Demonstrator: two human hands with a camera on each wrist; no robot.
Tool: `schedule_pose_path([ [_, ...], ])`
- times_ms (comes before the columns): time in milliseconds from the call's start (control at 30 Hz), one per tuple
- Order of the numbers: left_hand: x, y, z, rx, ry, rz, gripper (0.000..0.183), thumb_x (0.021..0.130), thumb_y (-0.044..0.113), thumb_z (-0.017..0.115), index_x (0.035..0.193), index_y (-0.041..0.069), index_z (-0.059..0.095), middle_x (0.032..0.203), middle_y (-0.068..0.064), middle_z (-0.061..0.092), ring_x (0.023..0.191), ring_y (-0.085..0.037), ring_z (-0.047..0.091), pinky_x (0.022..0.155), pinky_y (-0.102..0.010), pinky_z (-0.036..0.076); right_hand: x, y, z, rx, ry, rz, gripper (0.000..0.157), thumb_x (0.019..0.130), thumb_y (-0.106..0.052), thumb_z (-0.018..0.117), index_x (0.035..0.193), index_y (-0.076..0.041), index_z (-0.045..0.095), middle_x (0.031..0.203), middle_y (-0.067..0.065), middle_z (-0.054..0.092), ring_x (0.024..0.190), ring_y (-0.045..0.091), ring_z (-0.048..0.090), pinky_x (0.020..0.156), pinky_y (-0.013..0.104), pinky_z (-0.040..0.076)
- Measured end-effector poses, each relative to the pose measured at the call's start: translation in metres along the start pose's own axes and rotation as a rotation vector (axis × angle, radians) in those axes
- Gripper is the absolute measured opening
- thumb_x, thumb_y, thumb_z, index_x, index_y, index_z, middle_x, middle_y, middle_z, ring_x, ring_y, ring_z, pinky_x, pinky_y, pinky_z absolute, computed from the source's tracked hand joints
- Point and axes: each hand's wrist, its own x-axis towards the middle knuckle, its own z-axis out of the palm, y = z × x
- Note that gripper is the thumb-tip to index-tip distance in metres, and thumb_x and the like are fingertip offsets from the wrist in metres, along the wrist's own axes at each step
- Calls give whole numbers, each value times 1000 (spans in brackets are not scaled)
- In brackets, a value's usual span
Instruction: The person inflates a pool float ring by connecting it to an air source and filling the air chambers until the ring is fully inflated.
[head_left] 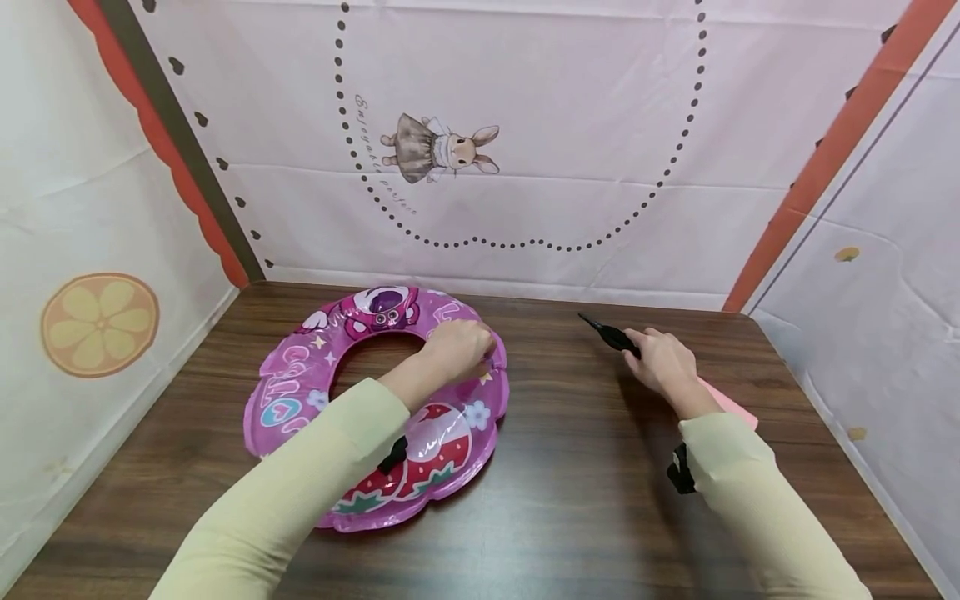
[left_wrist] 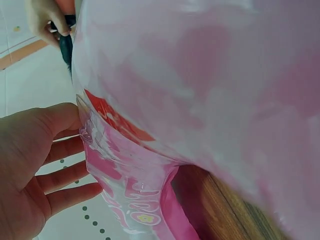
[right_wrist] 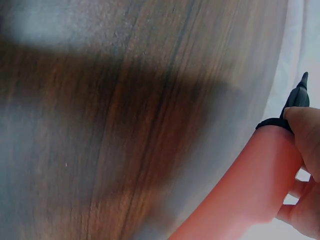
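Note:
An inflated pink swim ring (head_left: 442, 450), printed with a bear, strawberries and lettering, lies on the wooden table's left half. My left hand (head_left: 459, 348) is at its right outer side. In the left wrist view, thumb and forefinger pinch a bit of clear plastic (left_wrist: 84, 112) at the ring's edge, the other fingers (left_wrist: 67, 175) spread behind it. My right hand (head_left: 663, 358) grips a hand pump near its black top, right of the ring and apart from it. The pump has a pink barrel (right_wrist: 255, 180) and a tapered black nozzle (head_left: 617, 337) pointing up and left.
The dark wooden table (head_left: 555, 492) ends at a pale printed cloth wall (head_left: 570, 150) behind, with a rabbit figure on it. More cloth walls stand at the left and right sides. Black straps (head_left: 681, 469) circle the wrists.

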Motion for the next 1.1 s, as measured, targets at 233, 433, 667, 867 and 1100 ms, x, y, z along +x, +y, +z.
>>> schedule_pose_path([
  [233, 6, 2, 1, -12, 6, -10, 10, 77, 22, 72, 85, 17, 70, 86, 3, 67, 80, -17, 63, 68, -31, 52, 4, 3, 9, -2, -25, 44, 40, 91, -24, 50, 128, -11, 51, 110, 19, 55, 99, 42, 53, 67, 55, 47],
  [433, 8, 4, 2, -7, -5, -16, 12, 77, 23, 71, 88, 18, 70, 87, 3, 65, 82, -17, 62, 68, -31, 53, 5, 3, 18, -33, -62, 56, 42, 91, -27, 50, 130, -10, 49, 120, 21, 50, 106, 43, 50, 72, 58, 47],
  [667, 8, 4, 2, -4, -27, -22, 12, 78, 24, 71, 88, 18, 70, 88, 3, 65, 82, -17, 62, 69, -31, 52, 6, 2, 20, -31, -62, 57, 44, 91, -30, 50, 131, -12, 48, 124, 22, 48, 105, 45, 50, 74, 58, 46],
  [867, 7, 4, 2, -4, -23, -22, 12, 78, 24, 71, 88, 18, 70, 88, 3, 65, 82, -17, 62, 69, -31, 52, 6, 1, 18, -22, -90, 51, 50, 91, -33, 50, 135, -11, 42, 126, 23, 46, 108, 45, 47, 77, 58, 43],
  [1100, 6, 4, 2, 3, -12, -8, 12, 77, 24, 71, 87, 18, 70, 86, 3, 65, 79, -16, 61, 67, -30, 52, 5, 0, 15, -33, -70, 25, 52, 92, -33, 50, 138, -10, 38, 128, 25, 44, 112, 46, 44, 83, 60, 41],
])
